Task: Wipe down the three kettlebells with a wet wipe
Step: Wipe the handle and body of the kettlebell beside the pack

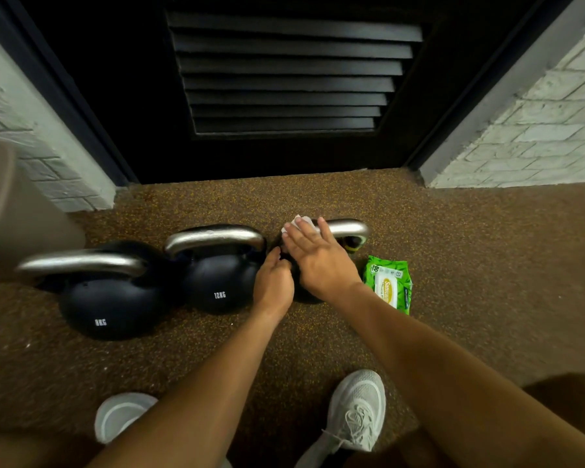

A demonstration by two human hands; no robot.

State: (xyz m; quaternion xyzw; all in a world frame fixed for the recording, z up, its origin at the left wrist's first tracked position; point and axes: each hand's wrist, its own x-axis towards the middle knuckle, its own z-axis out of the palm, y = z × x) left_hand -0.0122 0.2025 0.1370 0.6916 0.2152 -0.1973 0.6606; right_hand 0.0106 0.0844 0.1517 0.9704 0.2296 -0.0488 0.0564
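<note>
Three black kettlebells with steel handles stand in a row on the floor: the 8 kg kettlebell at left, the 12 kg kettlebell in the middle, and the right kettlebell, mostly hidden by my hands. My right hand lies flat over the right kettlebell's handle end, pressing a white wet wipe against it. My left hand rests against that kettlebell's left side, fingers curled on its body.
A green wet wipe pack lies on the floor just right of the right kettlebell. A black louvred door stands behind the row, white brick walls on both sides. My two white shoes are near the bottom.
</note>
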